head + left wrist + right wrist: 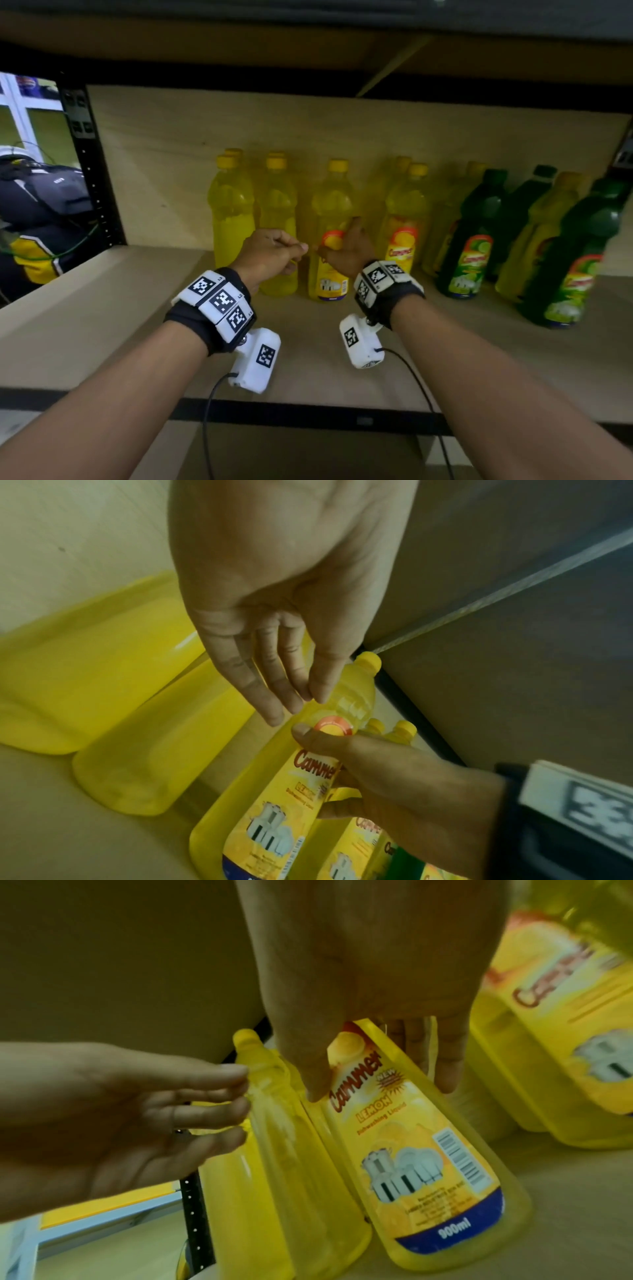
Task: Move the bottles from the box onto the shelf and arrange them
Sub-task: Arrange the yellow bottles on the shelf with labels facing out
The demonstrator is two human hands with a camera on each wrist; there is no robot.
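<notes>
Yellow dish-liquid bottles stand in a row on the wooden shelf. My right hand grips one labelled yellow bottle around its upper body, thumb on the front label and fingers behind. The bottle stands on the shelf, upright or nearly so. My left hand is beside it with relaxed fingers. Its fingertips touch the shoulder of the neighbouring yellow bottle on the left, which shows no label. The left wrist view shows both hands, the left and the right, close together at the labelled bottle.
More yellow bottles and green bottles fill the shelf to the right, some in two rows. A black shelf post bounds the left end. The upper shelf board hangs low overhead. Bare shelf lies at the left and front.
</notes>
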